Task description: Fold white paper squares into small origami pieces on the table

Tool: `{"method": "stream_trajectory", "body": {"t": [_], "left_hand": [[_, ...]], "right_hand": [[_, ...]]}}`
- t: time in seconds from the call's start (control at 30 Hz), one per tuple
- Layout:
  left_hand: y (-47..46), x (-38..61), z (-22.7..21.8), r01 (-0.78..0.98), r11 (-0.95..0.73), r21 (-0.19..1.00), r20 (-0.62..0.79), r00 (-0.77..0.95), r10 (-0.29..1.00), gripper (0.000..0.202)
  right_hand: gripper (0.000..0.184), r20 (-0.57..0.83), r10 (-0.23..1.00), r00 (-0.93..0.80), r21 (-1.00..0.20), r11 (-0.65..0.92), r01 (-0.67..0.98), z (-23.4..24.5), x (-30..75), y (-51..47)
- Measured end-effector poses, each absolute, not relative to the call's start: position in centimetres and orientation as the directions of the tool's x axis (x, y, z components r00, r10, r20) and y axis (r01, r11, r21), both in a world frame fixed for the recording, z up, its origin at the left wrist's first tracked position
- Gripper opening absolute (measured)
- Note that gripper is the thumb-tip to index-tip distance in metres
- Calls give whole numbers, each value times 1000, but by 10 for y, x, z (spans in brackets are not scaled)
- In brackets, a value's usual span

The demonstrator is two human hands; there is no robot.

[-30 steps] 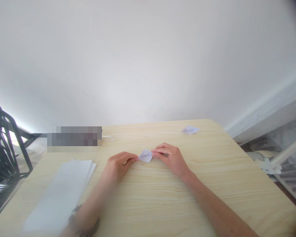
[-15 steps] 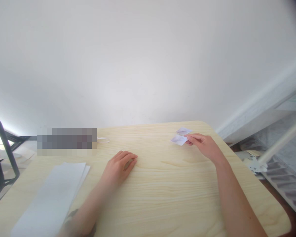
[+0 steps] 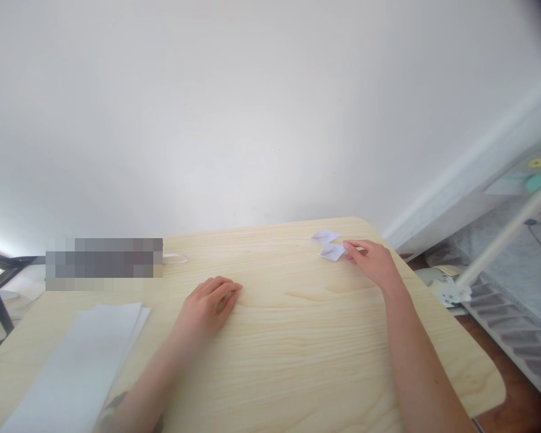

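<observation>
A: Where has the right hand (image 3: 373, 260) got to?

B: Out toward the far right corner of the pale wood-grain tabletop (image 3: 275, 349), at the right tip of a small, white, folded-paper diamond (image 3: 332, 252).

A: Is it pinching the diamond?

B: Thumb and forefinger are drawn close together at that tip. Whether the paper is gripped between them or merely touched, I cannot tell.

A: Anything just behind?

B: A second small, white, folded-paper piece (image 3: 325, 236), also pointed, lying nearer the far edge. The two are right beside each other, both a little to the left of the fingertips.

A: And the left hand (image 3: 210, 304)?

B: Resting on the tabletop, left of the middle, its fingers loosely bent and the thumb slightly apart from the forefinger.

A: What lies on that side?

B: Overlapping long, white paper sheets (image 3: 79, 361), running along the left edge toward the near left corner; one shows past the others on the right. By the far left corner there is a pixelated grey block (image 3: 106, 261), its details hidden, with a thin, white loop (image 3: 175, 258) at its right end.

A: Beyond the far edge?

B: A white wall (image 3: 252, 120).
</observation>
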State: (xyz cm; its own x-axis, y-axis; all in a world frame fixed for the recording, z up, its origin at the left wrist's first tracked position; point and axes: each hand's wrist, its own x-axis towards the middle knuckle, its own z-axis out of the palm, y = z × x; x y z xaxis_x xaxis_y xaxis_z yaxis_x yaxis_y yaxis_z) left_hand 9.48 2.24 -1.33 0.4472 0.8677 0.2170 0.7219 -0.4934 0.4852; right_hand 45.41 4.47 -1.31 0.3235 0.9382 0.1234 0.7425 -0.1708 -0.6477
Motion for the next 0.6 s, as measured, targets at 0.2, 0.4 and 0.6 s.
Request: {"method": "stream_trajectory", "body": {"t": [0.2, 0.4, 0.6], "left_hand": [[22, 94, -13, 730, -494, 473, 209, 451, 868, 20], [18, 97, -10, 757, -538, 370, 221, 490, 843, 24], [4, 96, -1, 901, -424, 97, 154, 407, 900, 31]], "right_hand": [[26, 334, 898, 288, -516, -81, 852, -9, 448, 47], [18, 430, 902, -18, -465, 239, 852, -1, 367, 41], [23, 289, 868, -403, -431, 494, 755, -5, 286, 18]]}}
